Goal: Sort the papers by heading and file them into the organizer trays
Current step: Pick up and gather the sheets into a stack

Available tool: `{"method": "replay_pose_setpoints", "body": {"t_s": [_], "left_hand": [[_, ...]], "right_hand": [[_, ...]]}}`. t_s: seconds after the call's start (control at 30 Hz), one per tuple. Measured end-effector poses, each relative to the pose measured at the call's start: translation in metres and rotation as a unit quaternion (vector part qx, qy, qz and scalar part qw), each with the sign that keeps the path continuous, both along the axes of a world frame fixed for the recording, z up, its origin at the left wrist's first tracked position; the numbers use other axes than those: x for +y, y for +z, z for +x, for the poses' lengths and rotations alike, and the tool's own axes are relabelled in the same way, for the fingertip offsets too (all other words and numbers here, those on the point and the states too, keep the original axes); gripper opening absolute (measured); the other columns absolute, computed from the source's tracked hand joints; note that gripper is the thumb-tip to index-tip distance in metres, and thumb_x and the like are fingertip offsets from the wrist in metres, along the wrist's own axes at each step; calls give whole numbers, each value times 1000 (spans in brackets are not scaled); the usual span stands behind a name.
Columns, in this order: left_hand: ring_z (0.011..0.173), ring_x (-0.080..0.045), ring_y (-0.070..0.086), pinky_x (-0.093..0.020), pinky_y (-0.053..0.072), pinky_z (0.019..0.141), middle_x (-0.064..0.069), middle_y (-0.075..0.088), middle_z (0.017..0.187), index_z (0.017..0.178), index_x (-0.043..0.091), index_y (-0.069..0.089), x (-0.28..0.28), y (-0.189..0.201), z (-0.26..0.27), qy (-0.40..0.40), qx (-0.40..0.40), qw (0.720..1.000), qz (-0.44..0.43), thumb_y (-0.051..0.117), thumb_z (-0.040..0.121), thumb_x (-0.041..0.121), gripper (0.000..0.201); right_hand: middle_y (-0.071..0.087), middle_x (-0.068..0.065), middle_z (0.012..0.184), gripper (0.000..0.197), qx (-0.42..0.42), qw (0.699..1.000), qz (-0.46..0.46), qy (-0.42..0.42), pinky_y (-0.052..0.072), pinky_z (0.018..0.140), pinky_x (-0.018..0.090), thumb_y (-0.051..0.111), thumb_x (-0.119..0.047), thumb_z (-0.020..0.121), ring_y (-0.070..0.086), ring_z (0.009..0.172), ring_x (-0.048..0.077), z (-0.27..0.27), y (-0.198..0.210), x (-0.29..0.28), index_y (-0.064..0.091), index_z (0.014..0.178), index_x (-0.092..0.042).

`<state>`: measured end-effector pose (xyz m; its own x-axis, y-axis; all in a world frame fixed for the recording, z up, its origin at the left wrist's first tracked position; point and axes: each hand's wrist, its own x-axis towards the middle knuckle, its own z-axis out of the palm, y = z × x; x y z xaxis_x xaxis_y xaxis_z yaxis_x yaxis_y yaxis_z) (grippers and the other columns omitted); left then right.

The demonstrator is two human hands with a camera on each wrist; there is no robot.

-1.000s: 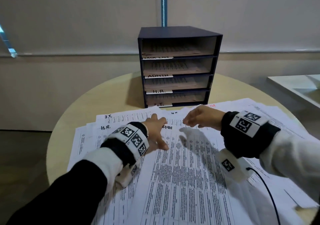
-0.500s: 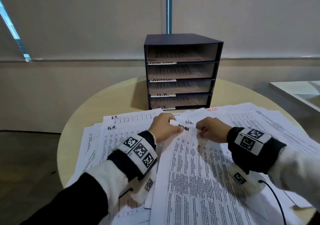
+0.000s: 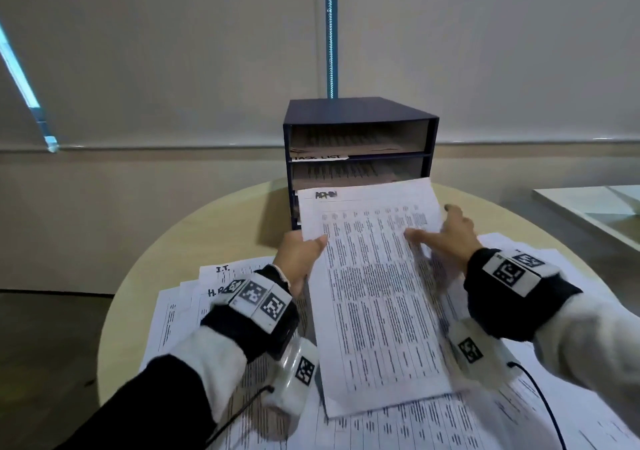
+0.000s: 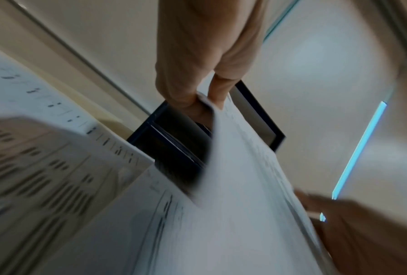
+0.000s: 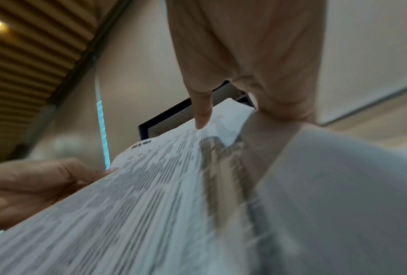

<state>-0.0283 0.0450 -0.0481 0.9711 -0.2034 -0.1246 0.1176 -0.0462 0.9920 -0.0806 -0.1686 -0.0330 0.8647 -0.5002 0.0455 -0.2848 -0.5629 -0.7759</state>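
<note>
A printed sheet headed ADMIN (image 3: 374, 283) is lifted off the pile, its top edge up against the front of the dark organizer (image 3: 358, 127). My left hand (image 3: 301, 254) pinches its left edge, thumb on top. My right hand (image 3: 446, 233) holds the right edge, thumb on the sheet and fingers behind. The left wrist view shows my fingers (image 4: 186, 89) pinching the paper's (image 4: 233, 186) edge in front of the organizer (image 4: 174, 141). In the right wrist view a fingertip (image 5: 201, 113) presses on the sheet (image 5: 150, 186). The top tray is labelled TASK LIST; the sheet covers the lower trays.
Many printed sheets (image 3: 415, 429) lie spread over the round wooden table (image 3: 214, 228), some headed I.T. (image 3: 223, 268) and H.R. A white surface (image 3: 595, 207) stands at the far right. The organizer's trays hold papers. A thin cable runs from each wrist camera.
Both hands have picked the ADMIN sheet off the pile and carried it forward and up to the organizer's front. The head camera has also moved closer.
</note>
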Motion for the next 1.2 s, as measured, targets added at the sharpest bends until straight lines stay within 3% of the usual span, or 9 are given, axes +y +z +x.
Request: {"method": "replay_pose_setpoints", "body": {"t_s": [0.13,0.3,0.5,0.67,0.73,0.83,0.97,1.07,1.2], "left_hand": [[98,-23,55,-34,45,92,-14,57,104,122,-9,50,-4,9,36,30,16,999,23,50,93,4,32],[95,-20,46,-27,39,85,-4,49,78,127,-10,46,-13,22,73,59,23,997,54,49,93,2,37],[98,-23,51,-38,43,98,-10,53,106,125,-6,50,-18,25,102,75,38,996,25,53,91,10,38],[114,-28,57,-42,39,106,-13,61,123,111,-2,57,-14,17,90,-28,121,992,-34,54,93,14,24],[108,-25,61,-40,49,96,-14,63,120,117,-1,57,-12,16,79,-67,116,990,-35,54,93,13,29],[65,-18,70,-22,57,53,-11,66,98,107,-1,56,-8,21,68,-92,113,988,-43,52,93,8,18],[64,-17,66,-14,50,42,-11,62,99,114,0,49,-7,29,76,-68,84,994,-20,41,97,3,18],[69,-19,62,-13,48,44,-14,61,104,112,1,47,-10,37,82,-28,58,997,-37,37,98,2,17],[89,-20,64,-22,56,74,-11,64,107,110,2,55,-15,43,85,-33,-24,997,-72,47,96,21,25]], "right_hand": [[65,19,100,28,-42,961,266,62,54,76,41,53,2,88,61,79,28,-5,-17,-15,53,116,9],[66,13,95,18,16,939,321,121,54,67,34,43,4,93,63,80,27,-17,-27,-29,58,103,-2],[70,16,99,25,10,924,360,127,55,58,29,42,4,94,63,72,32,-7,-34,-45,59,111,-3],[64,12,93,22,-41,935,345,74,49,55,28,40,0,96,62,70,26,24,-15,-36,57,109,-7],[62,11,93,21,-56,930,357,63,46,48,24,39,-1,97,63,63,19,41,-4,-32,54,110,-9],[61,11,98,20,-80,922,377,26,47,42,22,37,-5,98,62,65,15,65,9,-29,50,112,-11],[62,10,92,15,-64,898,430,69,48,46,21,35,-7,99,60,64,15,74,22,-28,50,102,-8],[56,8,75,20,-43,893,434,110,37,34,13,36,3,95,49,42,10,72,24,-27,51,87,-6],[52,14,78,25,-82,887,448,72,39,34,12,29,11,94,51,35,6,87,26,-27,47,108,0]]}}
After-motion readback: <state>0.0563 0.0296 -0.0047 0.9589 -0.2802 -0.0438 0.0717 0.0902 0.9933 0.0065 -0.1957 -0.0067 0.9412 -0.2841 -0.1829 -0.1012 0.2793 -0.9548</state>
